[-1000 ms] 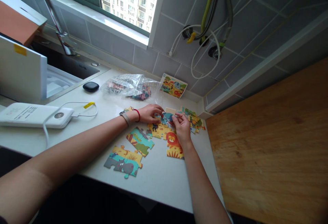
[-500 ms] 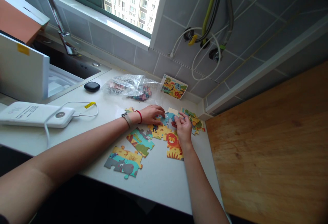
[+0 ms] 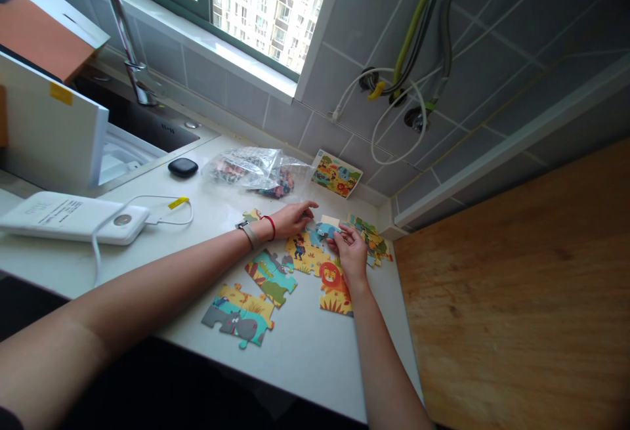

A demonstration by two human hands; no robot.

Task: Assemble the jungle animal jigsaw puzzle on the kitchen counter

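My left hand (image 3: 291,220), with a watch and a red cord at its wrist, hovers at the upper left of the partly joined animal jigsaw. Its fingers are loosely stretched and hold nothing visible. My right hand (image 3: 352,254) has thumb and fingers pinched at the right edge of the blue elephant puzzle piece (image 3: 325,230); the fingers partly hide it. Below lie the monkey section (image 3: 306,253) and the lion section (image 3: 333,280). Separate on the counter are the crocodile section (image 3: 272,274) and the hippo section (image 3: 241,315).
Loose puzzle pieces (image 3: 373,241) lie at the right. Behind are plastic bags (image 3: 260,171) of pieces and a picture card (image 3: 337,174) against the wall. A white power bank (image 3: 73,216) with cable, a black case (image 3: 182,167) and a sink (image 3: 142,125) are leftward. A wooden board (image 3: 512,285) borders the right.
My left hand has drawn back up and left off the jigsaw, uncovering the monkey. My right hand stays by the elephant, its fingers slightly shifted. The view has tilted a little.
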